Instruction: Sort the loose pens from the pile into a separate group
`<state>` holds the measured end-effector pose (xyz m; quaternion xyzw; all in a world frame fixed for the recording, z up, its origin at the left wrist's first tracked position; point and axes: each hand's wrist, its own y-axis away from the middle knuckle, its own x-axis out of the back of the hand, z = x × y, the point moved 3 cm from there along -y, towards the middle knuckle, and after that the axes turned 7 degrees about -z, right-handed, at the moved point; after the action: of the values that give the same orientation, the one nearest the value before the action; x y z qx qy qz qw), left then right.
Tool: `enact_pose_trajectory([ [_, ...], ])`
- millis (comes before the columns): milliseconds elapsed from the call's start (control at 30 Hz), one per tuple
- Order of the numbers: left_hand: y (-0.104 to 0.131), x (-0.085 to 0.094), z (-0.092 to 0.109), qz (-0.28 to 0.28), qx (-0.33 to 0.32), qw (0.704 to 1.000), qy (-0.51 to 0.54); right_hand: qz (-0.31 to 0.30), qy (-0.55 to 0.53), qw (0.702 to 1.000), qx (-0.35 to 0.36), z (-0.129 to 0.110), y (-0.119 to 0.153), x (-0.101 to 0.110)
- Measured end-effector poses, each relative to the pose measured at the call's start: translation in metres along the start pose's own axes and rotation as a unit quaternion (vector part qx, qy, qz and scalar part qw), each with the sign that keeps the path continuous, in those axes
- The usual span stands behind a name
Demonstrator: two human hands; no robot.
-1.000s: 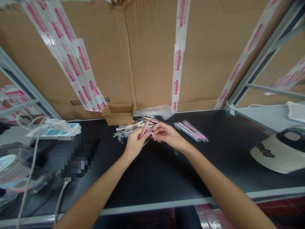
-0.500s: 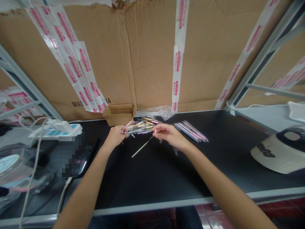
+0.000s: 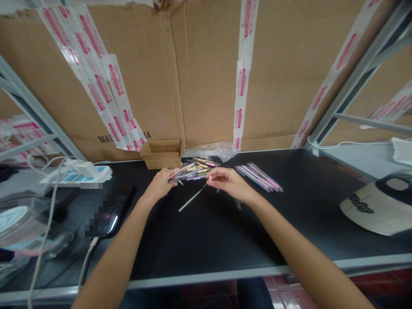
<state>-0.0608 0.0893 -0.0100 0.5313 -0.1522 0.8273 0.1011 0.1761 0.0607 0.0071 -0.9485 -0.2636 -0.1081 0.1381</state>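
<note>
My left hand (image 3: 160, 185) is closed around a slim pink pen barrel (image 3: 176, 172), held at the front of a loose pile of pen parts (image 3: 196, 167). The fingertips of my right hand (image 3: 228, 180) pinch a small pink pen part (image 3: 210, 180), mostly hidden by the fingers. A thin pale pen refill (image 3: 190, 200) slants down to the left from these fingertips. Whether the fingers hold its tip or it lies on the table, I cannot tell. Right of that hand is a neat row of pink and grey pens (image 3: 259, 177).
Behind my left hand stands an open cardboard box (image 3: 162, 159), beside a clear plastic bag (image 3: 212, 150). A power strip (image 3: 80, 175), a phone (image 3: 109, 216) and a plastic tub (image 3: 16, 227) are on the left. A cap (image 3: 370, 208) lies at the right of the black table (image 3: 206, 249).
My left hand has turned slightly, and the pink barrel in it lies flatter. More of the pink part shows at my right fingertips. The view has shifted a little.
</note>
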Motion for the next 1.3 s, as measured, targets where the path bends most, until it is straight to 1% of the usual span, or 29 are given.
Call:
enact_pose_trajectory([
  [100,0.001,0.003,0.007,0.041,-0.031,0.999,0.012,0.004,-0.002,1.0,0.006,0.0,0.0,0.001],
  [167,0.002,0.006,0.017,0.057,-0.044,0.996,0.043,0.013,-0.004,1.0,0.009,-0.001,0.0,0.002],
  [233,0.004,0.007,0.028,0.049,-0.045,0.993,0.099,0.02,-0.014,1.0,0.006,-0.002,0.001,0.003],
  [267,0.005,0.006,0.036,0.04,-0.06,0.99,0.125,0.021,-0.026,0.999,0.003,-0.002,0.001,0.003],
  [333,0.009,0.006,0.051,0.041,-0.094,0.98,0.169,0.017,-0.073,0.997,-0.007,-0.002,0.002,0.002],
  [400,0.012,0.003,0.064,0.043,-0.123,0.966,0.225,0.018,-0.146,0.989,-0.019,-0.002,0.002,-0.001],
  [467,0.014,-0.001,0.073,0.034,-0.142,0.947,0.288,0.022,-0.227,0.973,-0.032,-0.002,0.003,-0.004],
  [533,0.015,-0.005,0.079,0.039,-0.154,0.933,0.322,0.016,-0.3,0.952,-0.048,-0.003,0.004,-0.007],
  [600,0.016,-0.009,0.082,0.051,-0.159,0.926,0.339,-0.001,-0.353,0.933,-0.068,-0.005,0.005,-0.01],
  [667,0.017,-0.012,0.083,0.062,-0.166,0.917,0.358,-0.015,-0.38,0.921,-0.087,-0.005,0.006,-0.012],
  [767,0.017,-0.015,0.087,0.065,-0.193,0.903,0.377,-0.022,-0.393,0.914,-0.103,-0.003,0.006,-0.014],
  [833,0.018,-0.016,0.09,0.066,-0.213,0.902,0.368,-0.018,-0.395,0.912,-0.108,-0.001,0.005,-0.015],
  [933,0.018,-0.016,0.093,0.077,-0.225,0.909,0.341,0.002,-0.385,0.917,-0.1,0.001,0.004,-0.015],
  [1033,0.016,-0.019,0.092,0.077,-0.222,0.92,0.314,0.026,-0.358,0.93,-0.084,0.001,0.004,-0.013],
  [1133,0.014,-0.025,0.088,0.08,-0.203,0.929,0.3,0.046,-0.326,0.943,-0.058,0.001,0.003,-0.01],
  [1233,0.012,-0.031,0.085,0.09,-0.191,0.929,0.303,0.065,-0.294,0.953,-0.037,0.004,0.002,-0.008],
  [1300,0.011,-0.036,0.083,0.085,-0.171,0.931,0.312,0.082,-0.275,0.957,-0.029,0.007,0.001,-0.007],
])
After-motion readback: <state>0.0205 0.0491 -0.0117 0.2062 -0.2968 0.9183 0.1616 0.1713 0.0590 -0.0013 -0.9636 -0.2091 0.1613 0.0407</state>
